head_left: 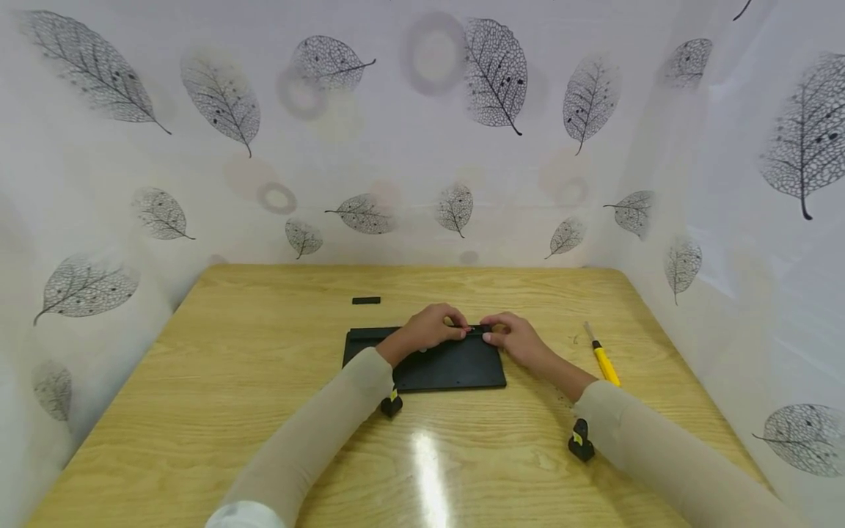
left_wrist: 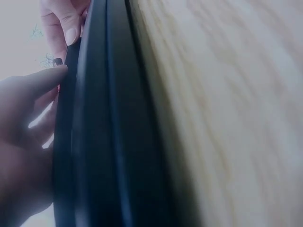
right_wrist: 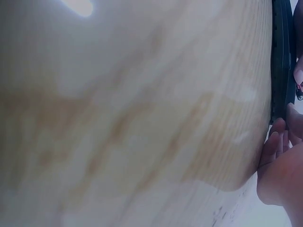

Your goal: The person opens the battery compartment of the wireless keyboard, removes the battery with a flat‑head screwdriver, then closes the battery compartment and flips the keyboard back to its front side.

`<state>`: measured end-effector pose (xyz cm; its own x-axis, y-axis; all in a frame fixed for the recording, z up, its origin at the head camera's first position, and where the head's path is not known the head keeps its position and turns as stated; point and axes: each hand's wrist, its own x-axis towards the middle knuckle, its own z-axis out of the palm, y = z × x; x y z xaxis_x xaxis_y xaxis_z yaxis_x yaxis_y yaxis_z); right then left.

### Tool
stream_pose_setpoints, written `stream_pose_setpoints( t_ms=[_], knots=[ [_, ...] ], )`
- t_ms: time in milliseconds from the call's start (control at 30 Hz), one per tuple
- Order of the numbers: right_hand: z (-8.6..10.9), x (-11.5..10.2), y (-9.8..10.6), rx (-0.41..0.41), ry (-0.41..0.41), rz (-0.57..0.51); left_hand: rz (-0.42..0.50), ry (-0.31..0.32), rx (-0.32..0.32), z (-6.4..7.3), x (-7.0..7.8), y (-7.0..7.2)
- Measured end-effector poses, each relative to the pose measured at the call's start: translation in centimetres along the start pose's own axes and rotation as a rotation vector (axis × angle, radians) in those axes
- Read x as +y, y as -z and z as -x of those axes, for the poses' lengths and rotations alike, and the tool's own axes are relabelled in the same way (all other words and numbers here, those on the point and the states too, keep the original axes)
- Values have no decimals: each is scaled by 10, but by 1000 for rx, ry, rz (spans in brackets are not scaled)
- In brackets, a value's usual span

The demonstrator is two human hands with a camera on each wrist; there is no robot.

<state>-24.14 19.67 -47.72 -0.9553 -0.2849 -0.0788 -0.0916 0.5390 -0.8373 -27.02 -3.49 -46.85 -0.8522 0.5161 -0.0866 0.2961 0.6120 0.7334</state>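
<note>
A flat black keyboard (head_left: 455, 367), seemingly underside up, lies on the table with a raised ridge along its far edge. Over that ridge my left hand (head_left: 430, 328) pinches a small battery (right_wrist: 299, 94), which shows a bit of red and a metal end; most of it is hidden by the fingers. My right hand (head_left: 521, 343) grips the keyboard's far right corner, thumb on top and fingers at the back edge. From the left wrist view, both hands meet close together along the keyboard's (left_wrist: 94, 118) edge.
A small black cover strip (head_left: 366, 301) lies beyond the keyboard, left of centre. To the right is a screwdriver (head_left: 604, 365) with a yellow handle. The wooden table (head_left: 264, 315) backs onto a leaf-patterned curtain (head_left: 396, 147).
</note>
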Motion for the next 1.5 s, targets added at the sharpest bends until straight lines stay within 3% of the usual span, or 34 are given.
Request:
stream_pose_setpoints(
  t_ms=[367, 633, 800, 1100, 1500],
  knots=[
    [0, -1, 0, -6, -5, -14, -15, -9, 21, 5, 2, 1],
    [1, -3, 2, -8, 14, -1, 99, -41, 158, 4, -1, 0],
    [2, -2, 3, -10, 25, 16, 154, -66, 191, 6, -2, 2],
    [4, -5, 3, -9, 27, 20, 155, -91, 155, 15, -8, 15],
    [5, -2, 2, -15, 50, 2, 112, -82, 158, 33, -16, 37]
  ],
)
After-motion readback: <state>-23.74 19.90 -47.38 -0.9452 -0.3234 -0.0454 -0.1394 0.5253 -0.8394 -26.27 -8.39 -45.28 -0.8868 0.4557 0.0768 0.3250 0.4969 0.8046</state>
